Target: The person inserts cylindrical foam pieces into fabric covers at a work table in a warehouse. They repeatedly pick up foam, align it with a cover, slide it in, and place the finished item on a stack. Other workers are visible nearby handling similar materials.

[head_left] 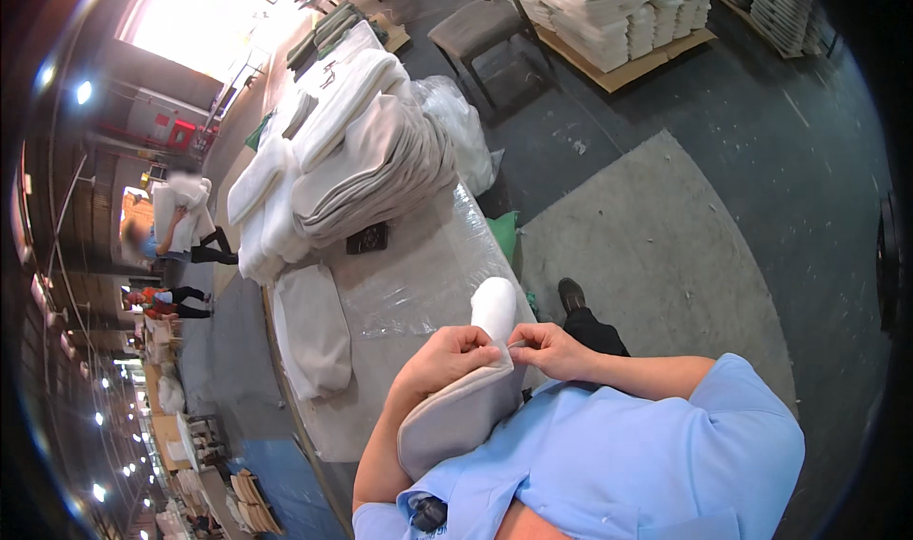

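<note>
While the L hand (457,354) and R hand (551,351) meet in front of the blue shirt (628,445), a grey padded piece (455,424) sits btwn them, its near end tilted toward the chest, just beside the L forearm. L thumb & fingers are pinched on its upper edge; R thumb & forefinger are closed on the edge too, just opp. the L ones. A white end (494,308) sticks out past the hands, over the table (395,288); can't tell if it's a separate insert or part of the same piece.

Handling, as a judgement: prob. light for its bulk, soft & thick, w/ enough spring to keep its curve. The pile (376,174) of similar pieces backs that up, b/c its layers bend together w/o creasing hard. Not fragile, tho a hard tug at one spot could stretch the edge. Grey face looks matte, so prob. grippy; white end looks smoother, maybe slicker. Best hold: thumb & forefinger on the rim, both sides, w/ the floppy body propped on forearm or torso. Clear plastic (473,231) on the tabletop looks slick, so a loose piece might slide there.
</note>
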{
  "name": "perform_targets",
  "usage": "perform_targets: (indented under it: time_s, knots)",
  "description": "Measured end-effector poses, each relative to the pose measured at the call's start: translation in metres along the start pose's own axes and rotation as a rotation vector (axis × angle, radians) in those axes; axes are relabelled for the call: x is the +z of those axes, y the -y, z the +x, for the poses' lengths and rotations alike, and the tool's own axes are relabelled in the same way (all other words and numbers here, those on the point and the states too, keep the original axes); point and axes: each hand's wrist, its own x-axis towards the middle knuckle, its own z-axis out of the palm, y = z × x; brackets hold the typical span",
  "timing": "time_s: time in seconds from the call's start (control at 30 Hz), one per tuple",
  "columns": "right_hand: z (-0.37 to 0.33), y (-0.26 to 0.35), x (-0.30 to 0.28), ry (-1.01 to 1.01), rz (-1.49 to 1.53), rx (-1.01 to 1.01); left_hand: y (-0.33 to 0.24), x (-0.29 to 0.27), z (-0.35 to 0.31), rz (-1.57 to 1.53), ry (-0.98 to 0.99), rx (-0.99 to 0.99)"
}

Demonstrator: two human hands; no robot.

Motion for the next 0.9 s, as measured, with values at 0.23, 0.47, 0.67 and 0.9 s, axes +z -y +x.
perform_targets:
  time_s: [0.23,0.47,0.67,0.9]
  knots:
    - [0.002,0.000,0.004,-0.035,-0.009,-0.081,-0.013,-0.002,0.006,0.218,0.018,-0.066]
    - [0.010,-0.005,-0.002,0.087,0.248,0.113,-0.004,-0.001,0.007,0.356,-0.112,0.231]
    - [0.014,-0.007,-0.008,0.150,0.107,0.158,-0.001,-0.006,0.007,0.482,-0.073,0.280]
    - [0.007,0.008,-0.001,-0.039,-0.286,0.039,-0.011,-0.011,0.011,0.423,0.054,0.039]
